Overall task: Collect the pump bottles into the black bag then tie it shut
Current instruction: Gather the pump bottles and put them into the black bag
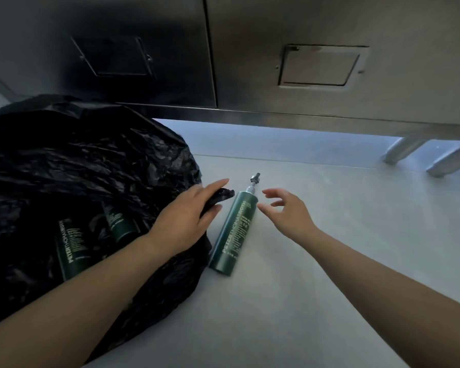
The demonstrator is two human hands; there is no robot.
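Note:
A large black plastic bag (pixel 91 160) lies open on the left of the grey floor. Inside it lie two dark green pump bottles, one long (pixel 71 248) and one partly buried (pixel 118 224). My left hand (pixel 186 216) pinches the bag's right rim, a black fold sticking out between the fingers. A third green pump bottle (pixel 234 232) lies on the floor just right of the bag, its silver pump pointing away from me. My right hand (pixel 284 211) hovers just right of that bottle's upper end with fingers spread and slightly curled, holding nothing.
A stainless steel cabinet (pixel 324 65) with recessed handles stands across the far side, raised on metal legs (pixel 401 152) at the right. Light shows through the gap beneath it. Pale grey floor (pixel 316 261) spreads to the right and towards me.

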